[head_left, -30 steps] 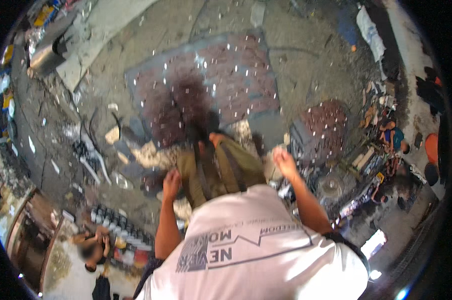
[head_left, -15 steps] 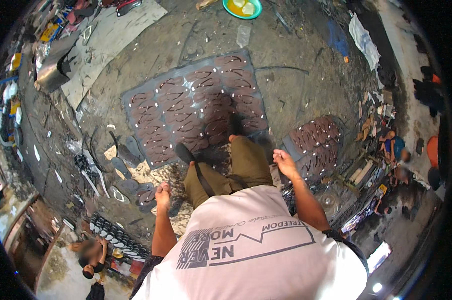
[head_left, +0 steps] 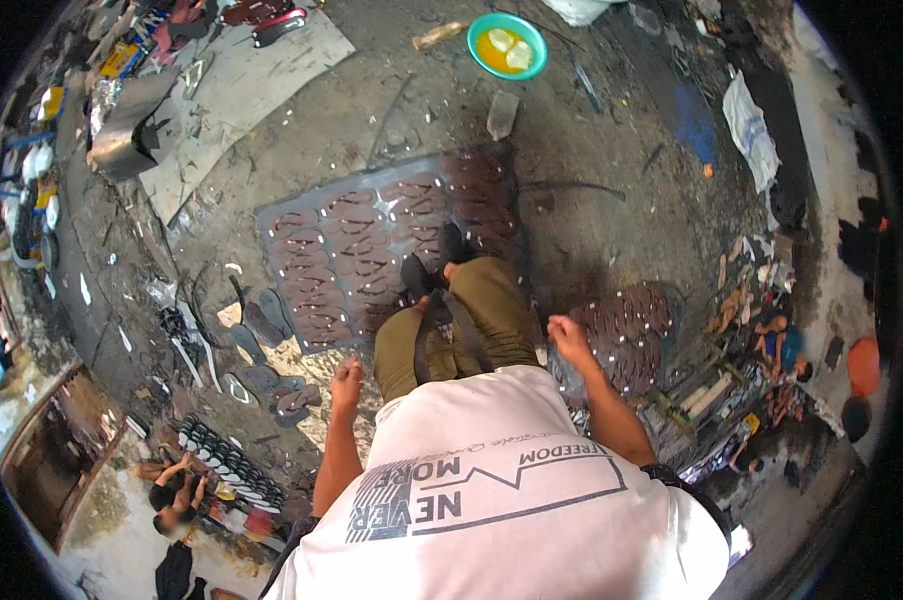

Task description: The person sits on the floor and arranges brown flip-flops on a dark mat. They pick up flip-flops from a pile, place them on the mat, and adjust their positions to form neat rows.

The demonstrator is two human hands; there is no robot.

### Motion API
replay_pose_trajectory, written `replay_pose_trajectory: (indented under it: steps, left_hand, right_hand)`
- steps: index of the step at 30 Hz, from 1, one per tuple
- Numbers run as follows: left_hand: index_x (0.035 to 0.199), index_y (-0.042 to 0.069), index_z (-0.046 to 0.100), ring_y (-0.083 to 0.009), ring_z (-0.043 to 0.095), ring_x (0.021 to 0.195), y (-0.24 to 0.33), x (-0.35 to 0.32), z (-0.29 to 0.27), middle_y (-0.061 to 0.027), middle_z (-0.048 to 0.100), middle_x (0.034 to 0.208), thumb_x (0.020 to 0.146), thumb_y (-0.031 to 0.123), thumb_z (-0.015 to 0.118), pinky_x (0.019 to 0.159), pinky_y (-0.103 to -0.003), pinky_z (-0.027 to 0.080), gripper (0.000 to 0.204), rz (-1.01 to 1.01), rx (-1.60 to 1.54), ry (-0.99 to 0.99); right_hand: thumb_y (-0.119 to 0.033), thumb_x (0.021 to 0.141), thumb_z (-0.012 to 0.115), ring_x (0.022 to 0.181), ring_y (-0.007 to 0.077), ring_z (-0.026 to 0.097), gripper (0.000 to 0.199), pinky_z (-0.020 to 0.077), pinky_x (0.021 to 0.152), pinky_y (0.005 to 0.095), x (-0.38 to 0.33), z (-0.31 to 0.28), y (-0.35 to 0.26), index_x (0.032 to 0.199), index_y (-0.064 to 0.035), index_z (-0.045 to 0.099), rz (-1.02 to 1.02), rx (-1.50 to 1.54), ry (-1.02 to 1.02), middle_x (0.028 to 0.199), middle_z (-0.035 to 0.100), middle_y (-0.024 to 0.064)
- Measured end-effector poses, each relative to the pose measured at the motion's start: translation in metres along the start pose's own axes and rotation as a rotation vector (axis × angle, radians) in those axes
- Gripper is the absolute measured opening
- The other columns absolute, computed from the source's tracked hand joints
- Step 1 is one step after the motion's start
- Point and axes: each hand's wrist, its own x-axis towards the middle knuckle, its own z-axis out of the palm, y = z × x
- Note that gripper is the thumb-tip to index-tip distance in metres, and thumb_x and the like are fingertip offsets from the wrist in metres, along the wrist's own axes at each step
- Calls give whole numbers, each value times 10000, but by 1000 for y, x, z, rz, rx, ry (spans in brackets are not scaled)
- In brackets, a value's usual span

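Note:
My left hand (head_left: 348,380) hangs beside my left thigh, fingers curled in, nothing visible in it. On the other side, my right hand (head_left: 570,338) hangs with loosely bent, parted fingers and also looks bare. Past my feet lies a dark sheet (head_left: 282,218) on the floor, covered with rows of brown flip-flops (head_left: 357,240); my legs hide part of it. A second batch of brown flip-flops (head_left: 622,325) lies right of my right hand. Loose grey sandals (head_left: 262,380) are scattered near my left hand. Neither hand touches any footwear.
Ahead stands a turquoise basin (head_left: 475,50) with yellowish liquid and pale lumps. A light board (head_left: 272,80) lies far left. A white sack (head_left: 752,130) and scraps line the right side. At lower left a person (head_left: 177,495) sits near a row of dark sandals (head_left: 227,462); others sit at right.
My feet have stepped closer together, the left one moving right. My knees have shifted, and both hands have swung slightly. The view has tilted, bringing the basin further in.

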Motion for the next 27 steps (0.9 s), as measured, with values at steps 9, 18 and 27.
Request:
replay_pose_trajectory:
  steps: [9, 18, 27]
  left_hand:
    - [1270, 57, 624, -108, 580, 802, 97, 18, 46, 1, 620, 914, 1004, 368, 598, 697, -306, 476, 410, 81, -76, -10]
    - [1222, 49, 653, -96, 554, 816, 216, 58, 67, -8, 641, 927, 982, 311, 635, 720, -266, 450, 356, 206, -34, 73]
    - [1367, -19, 573, -180, 635, 973, 292, 100, 108, -61, 675, 1063, 993, 301, 617, 869, -316, 495, 494, 292, 220, -93]
  right_hand:
    - [-260, 1016, 588, 836, 145, 656, 339, 513, 718, 278, 119, -60, -88, 1250, -16, 614, 38, 121, 36, 977, 681, 63]
    - [-280, 1015, 599, 843, 166, 655, 392, 533, 764, 341, 213, -56, -147, 1268, 19, 595, -122, 189, 38, 955, 682, 70]
    - [-307, 994, 616, 961, 248, 686, 426, 540, 797, 394, 202, -97, -129, 1289, -1, 591, -24, 201, 189, 1051, 709, 140]
